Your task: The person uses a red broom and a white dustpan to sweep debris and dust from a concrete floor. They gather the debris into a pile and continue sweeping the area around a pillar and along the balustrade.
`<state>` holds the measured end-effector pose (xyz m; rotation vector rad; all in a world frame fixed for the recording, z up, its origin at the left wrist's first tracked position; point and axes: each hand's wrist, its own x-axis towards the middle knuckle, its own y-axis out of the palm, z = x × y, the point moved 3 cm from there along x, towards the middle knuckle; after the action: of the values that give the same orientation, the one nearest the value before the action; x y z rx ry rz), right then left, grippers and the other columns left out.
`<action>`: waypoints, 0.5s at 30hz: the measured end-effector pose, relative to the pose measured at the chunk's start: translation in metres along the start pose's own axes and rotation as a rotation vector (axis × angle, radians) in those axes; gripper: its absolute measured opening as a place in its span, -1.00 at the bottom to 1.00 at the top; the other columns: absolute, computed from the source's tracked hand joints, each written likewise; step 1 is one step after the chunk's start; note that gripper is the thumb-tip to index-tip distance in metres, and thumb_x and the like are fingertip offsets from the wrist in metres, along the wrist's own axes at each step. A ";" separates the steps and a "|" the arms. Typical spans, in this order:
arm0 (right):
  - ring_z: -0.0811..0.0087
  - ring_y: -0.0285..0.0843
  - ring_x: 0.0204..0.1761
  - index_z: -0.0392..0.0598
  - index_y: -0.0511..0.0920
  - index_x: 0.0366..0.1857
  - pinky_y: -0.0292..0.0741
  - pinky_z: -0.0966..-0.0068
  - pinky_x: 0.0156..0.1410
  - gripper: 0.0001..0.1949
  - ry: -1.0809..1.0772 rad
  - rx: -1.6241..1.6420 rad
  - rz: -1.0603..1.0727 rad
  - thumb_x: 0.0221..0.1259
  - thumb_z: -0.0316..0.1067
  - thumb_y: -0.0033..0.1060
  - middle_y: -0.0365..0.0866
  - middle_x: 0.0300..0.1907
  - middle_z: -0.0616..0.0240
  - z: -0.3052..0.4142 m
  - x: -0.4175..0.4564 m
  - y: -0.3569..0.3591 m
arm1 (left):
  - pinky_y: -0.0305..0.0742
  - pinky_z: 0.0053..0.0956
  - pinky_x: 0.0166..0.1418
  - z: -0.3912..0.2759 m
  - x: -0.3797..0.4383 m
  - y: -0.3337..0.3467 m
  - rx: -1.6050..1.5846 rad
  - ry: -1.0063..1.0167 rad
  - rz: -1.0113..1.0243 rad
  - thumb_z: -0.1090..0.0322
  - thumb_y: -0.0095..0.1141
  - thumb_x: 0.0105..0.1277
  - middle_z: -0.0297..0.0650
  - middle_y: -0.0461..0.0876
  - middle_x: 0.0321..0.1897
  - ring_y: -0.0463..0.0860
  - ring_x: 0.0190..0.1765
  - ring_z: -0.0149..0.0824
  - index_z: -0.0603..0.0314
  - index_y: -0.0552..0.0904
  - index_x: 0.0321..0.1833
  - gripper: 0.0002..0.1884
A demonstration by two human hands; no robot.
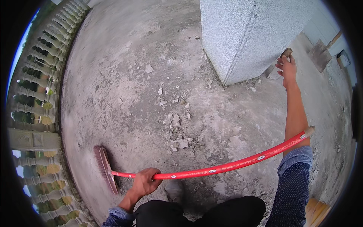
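Note:
My left hand (147, 181) grips the red handle (215, 171) of a push broom low down, not far from the head. The broom head (107, 170), with brownish bristles, rests on the concrete at the left. The handle runs across in front of me, its bare end passing over my right forearm. Stretched out to the far right, my right hand (287, 69) has its fingers around a brown, wooden-looking handle (287, 52) beside a white pillar. A flat pale piece (274, 73) shows below that hand, perhaps the blade of the same tool; the join is hidden.
Broken plaster or concrete chips (180, 143) lie on the rough concrete floor (127, 113). The textured white pillar (244, 42) stands ahead. At far right are a shovel (320, 55) and a yellowish object (316, 212). A stone balustrade (34, 140) borders the left side.

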<state>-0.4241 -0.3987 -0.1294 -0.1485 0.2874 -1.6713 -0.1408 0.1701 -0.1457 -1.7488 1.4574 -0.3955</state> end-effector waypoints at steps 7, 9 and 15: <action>0.54 0.47 -0.53 -0.23 0.52 -0.01 0.41 0.53 -0.37 -0.61 -0.223 -0.166 0.002 0.31 -0.10 0.15 0.57 -0.53 0.37 -0.009 0.005 0.009 | 0.56 -0.20 -0.28 -0.001 -0.001 -0.001 0.045 -0.040 0.029 0.35 0.31 0.11 -0.12 0.64 -0.44 0.67 -0.35 -0.02 0.16 0.64 -0.26 -0.83; 0.55 0.45 -0.53 -0.22 0.56 -0.09 0.40 0.53 -0.37 -0.65 -0.290 -0.232 -0.008 0.33 -0.10 0.14 0.55 -0.55 0.39 -0.022 0.022 0.004 | 0.56 -0.20 -0.27 0.000 0.000 -0.002 0.035 -0.039 0.042 0.35 0.29 0.13 -0.12 0.63 -0.45 0.66 -0.35 -0.01 0.17 0.63 -0.25 -0.83; 0.63 0.44 -0.49 -0.02 0.53 -0.19 0.28 0.58 -0.47 -0.74 -0.130 -0.192 -0.096 0.37 -0.05 0.08 0.53 -0.48 0.50 -0.024 0.041 -0.004 | 0.56 -0.20 -0.26 -0.004 -0.003 -0.012 -0.015 0.005 0.020 0.39 0.27 0.11 -0.10 0.62 -0.45 0.65 -0.34 0.00 0.20 0.61 -0.25 -0.84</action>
<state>-0.4389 -0.4367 -0.1544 -0.4182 0.3464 -1.7185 -0.1363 0.1716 -0.1334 -1.7451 1.4845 -0.3795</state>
